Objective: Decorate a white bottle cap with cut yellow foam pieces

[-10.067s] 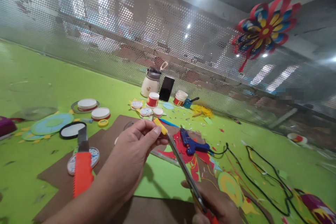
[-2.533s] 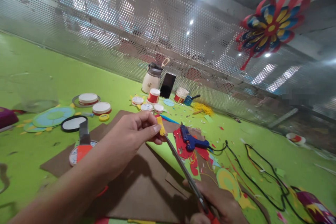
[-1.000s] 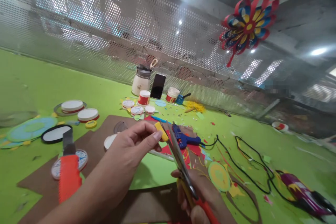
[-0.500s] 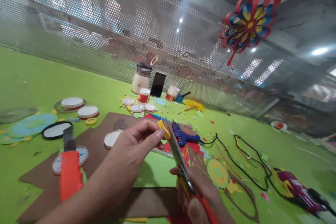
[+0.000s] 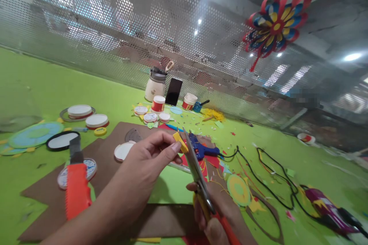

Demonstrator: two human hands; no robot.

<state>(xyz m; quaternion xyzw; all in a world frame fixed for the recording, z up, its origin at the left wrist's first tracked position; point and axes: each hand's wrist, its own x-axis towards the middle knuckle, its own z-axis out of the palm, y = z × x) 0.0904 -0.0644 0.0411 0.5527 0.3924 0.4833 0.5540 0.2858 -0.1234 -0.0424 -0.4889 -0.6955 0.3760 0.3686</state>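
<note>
My left hand pinches a small piece of yellow paper between thumb and fingertips, above a light green sheet. In my right hand is a pair of scissors with orange-red handles, its blades pointing up and away from me. The blades lie right against the right edge of the yellow piece; whether they are cutting into it I cannot tell. Just behind the blades a blue glue gun rests on scraps of red paper.
An orange-handled utility knife is left of my forearm, over brown card. White lids stand at the left. A black cord runs right to a purple power strip. A jug and phone stand behind.
The yellow paper has shifted very slightly right and down against the blades. Both hands keep almost the same place and grip.
</note>
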